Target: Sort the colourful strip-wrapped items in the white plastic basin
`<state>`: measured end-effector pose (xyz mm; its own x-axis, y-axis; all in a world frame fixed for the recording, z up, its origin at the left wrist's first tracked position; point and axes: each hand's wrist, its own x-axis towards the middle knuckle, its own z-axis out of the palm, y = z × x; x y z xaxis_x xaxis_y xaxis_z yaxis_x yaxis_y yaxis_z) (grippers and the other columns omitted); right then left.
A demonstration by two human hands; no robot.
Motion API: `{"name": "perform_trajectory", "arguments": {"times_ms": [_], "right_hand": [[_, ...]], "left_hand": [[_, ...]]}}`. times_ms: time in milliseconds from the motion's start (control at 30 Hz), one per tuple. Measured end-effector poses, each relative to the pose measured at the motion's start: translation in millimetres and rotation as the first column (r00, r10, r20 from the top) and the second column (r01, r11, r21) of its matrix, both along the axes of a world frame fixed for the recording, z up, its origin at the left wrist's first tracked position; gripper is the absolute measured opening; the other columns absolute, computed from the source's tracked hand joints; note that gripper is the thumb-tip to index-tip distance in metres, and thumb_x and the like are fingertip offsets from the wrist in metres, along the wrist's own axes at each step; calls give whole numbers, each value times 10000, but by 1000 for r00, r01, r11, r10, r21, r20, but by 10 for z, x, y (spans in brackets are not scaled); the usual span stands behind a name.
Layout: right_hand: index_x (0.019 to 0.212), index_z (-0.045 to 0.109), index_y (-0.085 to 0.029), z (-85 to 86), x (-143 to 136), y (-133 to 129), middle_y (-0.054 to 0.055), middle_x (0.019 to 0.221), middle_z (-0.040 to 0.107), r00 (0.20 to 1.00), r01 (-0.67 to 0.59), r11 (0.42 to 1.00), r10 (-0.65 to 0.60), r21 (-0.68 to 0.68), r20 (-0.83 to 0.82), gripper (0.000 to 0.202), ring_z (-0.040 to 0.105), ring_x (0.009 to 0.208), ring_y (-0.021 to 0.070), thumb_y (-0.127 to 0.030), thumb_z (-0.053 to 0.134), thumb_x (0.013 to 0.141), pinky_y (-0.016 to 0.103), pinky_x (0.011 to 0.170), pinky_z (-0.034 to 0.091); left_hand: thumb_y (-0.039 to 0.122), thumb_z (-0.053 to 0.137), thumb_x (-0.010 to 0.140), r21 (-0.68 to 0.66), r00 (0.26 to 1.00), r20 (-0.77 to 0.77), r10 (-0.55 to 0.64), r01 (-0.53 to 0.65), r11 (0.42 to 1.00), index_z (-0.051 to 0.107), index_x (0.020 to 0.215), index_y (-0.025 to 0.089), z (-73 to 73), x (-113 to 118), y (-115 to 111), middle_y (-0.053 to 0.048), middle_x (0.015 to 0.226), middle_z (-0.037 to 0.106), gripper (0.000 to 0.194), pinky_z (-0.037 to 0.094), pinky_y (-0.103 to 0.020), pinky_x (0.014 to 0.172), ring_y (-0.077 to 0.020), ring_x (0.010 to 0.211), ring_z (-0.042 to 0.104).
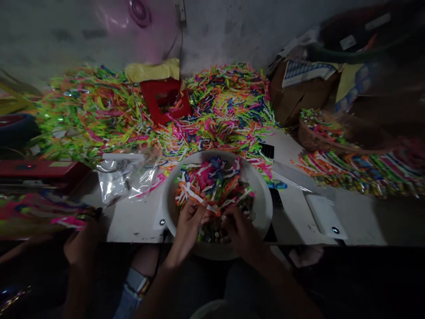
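Note:
A white basin (168, 199) stands at the table's front edge, holding colourful rubbery plastic strips and, nearer me, small darker pieces too dim to name. Over it, my left hand (190, 223) is closed, thumb and fingertips pinching a white plastic strip (194, 193) that slants across the pile. Close to its right, my right hand (238, 228) has its fingers bent together low in the basin, by a small pale bit. What those fingers hold, if anything, is too small and dark to make out.
Heaped strips (96, 106) cover the table's back, around a red frame-like box (166, 99). At left, a co-worker's hand (83, 241) handles strips beside a red machine (43, 175). Clear plastic bags (116, 179), a white power bank-like block (325, 217) and a brown basket (318, 139) flank the basin.

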<state>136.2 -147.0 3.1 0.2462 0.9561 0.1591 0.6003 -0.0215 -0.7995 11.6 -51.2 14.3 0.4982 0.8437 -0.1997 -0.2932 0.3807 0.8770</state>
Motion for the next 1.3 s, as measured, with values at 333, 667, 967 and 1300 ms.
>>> {"name": "perform_trajectory", "arguments": {"times_ms": [333, 667, 967, 1300], "right_hand": [[887, 417, -209, -21, -31, -9, 0, 721, 570, 974, 122, 992, -126, -34, -190, 169, 579, 666, 140, -326, 521, 823, 223, 577, 441], [936, 408, -220, 88, -166, -43, -5, 807, 542, 914, 15, 999, -32, -46, -404, 177, 554, 696, 112, -228, 524, 802, 212, 611, 439], [941, 446, -206, 152, -236, 18, -5, 737, 598, 733, 137, 986, -166, -95, -659, 284, 575, 618, 115, -360, 608, 765, 193, 527, 433], [912, 511, -198, 62, -235, -4, -23, 714, 536, 759, 162, 985, -161, -57, -631, 234, 525, 592, 88, -289, 628, 731, 172, 507, 404]], "left_hand": [[355, 584, 771, 61, 995, -96, -35, 41, 997, 430, 1138, 222, 56, 11, -25, -28, 887, 657, 419, 432, -196, 525, -107, 585, 583], [366, 524, 814, 231, 958, -279, -67, 135, 964, 589, 884, 157, 35, -24, -34, 4, 761, 612, 230, 412, -190, 656, -107, 709, 546], [347, 554, 791, 226, 931, -290, -224, 294, 929, 604, 1061, 155, 89, -45, -19, -67, 1040, 636, 335, 402, -288, 877, -200, 993, 551], [460, 526, 784, 66, 972, -218, -91, 108, 992, 639, 996, 151, 26, -34, 15, -55, 914, 663, 391, 442, -268, 790, -182, 870, 585]]}}
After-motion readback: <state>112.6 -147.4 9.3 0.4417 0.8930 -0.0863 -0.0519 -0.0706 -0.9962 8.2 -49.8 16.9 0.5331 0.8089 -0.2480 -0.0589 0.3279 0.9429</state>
